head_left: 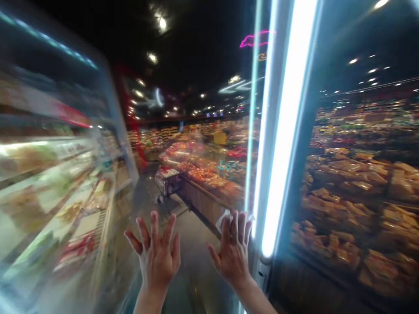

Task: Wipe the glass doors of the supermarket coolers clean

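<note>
A person's bare hands reach forward above a shop aisle (pixel 194 266), the left hand (pixel 157 261) with its grip spread wide and nothing visible in it, the right hand (pixel 233 259) nearly flat, fingers straight over a white cloth (pixel 221 221). The cloth shows on both sides of the right fingertips, just beside a bright light strip (pixel 288 131). Blurred shelves (pixel 94 205) line the left; a shopping cart (pixel 168 180) stands farther off. Work with the cloth appears under way; how much is done or left cannot be told.

Dim, glaring light tube (pixel 286 131), blurred edges
</note>
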Demonstrator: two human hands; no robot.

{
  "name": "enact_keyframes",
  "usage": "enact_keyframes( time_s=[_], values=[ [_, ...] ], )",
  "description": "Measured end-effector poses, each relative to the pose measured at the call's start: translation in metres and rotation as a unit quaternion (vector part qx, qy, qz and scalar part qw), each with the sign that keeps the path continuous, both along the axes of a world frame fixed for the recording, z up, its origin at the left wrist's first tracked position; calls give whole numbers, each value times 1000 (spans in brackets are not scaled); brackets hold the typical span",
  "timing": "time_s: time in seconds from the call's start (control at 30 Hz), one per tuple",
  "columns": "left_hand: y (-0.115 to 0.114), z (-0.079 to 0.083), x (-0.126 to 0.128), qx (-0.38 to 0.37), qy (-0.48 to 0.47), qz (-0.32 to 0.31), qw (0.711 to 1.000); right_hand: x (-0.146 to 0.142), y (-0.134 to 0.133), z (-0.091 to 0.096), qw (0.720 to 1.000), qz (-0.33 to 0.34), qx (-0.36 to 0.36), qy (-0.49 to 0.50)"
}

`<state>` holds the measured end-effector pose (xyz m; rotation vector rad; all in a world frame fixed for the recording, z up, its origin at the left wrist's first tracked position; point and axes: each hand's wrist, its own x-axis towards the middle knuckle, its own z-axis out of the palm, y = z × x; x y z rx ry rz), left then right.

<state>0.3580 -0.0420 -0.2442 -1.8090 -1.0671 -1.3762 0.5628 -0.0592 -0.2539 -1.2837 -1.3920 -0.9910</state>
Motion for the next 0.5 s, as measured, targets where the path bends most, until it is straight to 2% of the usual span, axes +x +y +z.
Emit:
enact_keyframes(
  time_s=[0.03,0.07,0.2,0.23,0.3,0.4,0.43,0.5],
  values=[
    [0,0,-4,-2,0,8,1000,-8,0,-6,1000,3,-5,-2],
    [0,0,-9,-4,1,16,1000,-15,0,-4,1000,7,-11,-2],
    [1,3,-34,-22,-6,41,999,-36,6,44,999,19,-24,9],
    [1,4,-42,-27,-12,46,999,-42,7,49,999,21,-24,9],
    [1,3,-59,-34,-20,56,998,-60,4,37,999,29,-27,-11],
    [3,-3,-89,-30,-15,75,997,-98,-2,-2,996,52,-43,-63],
    [4,-4,-100,-26,-16,82,996,-112,-3,-8,994,60,-44,-76],
    [5,-5,-124,-19,-21,95,995,-139,0,-2,993,70,-38,-86]
  ],
)
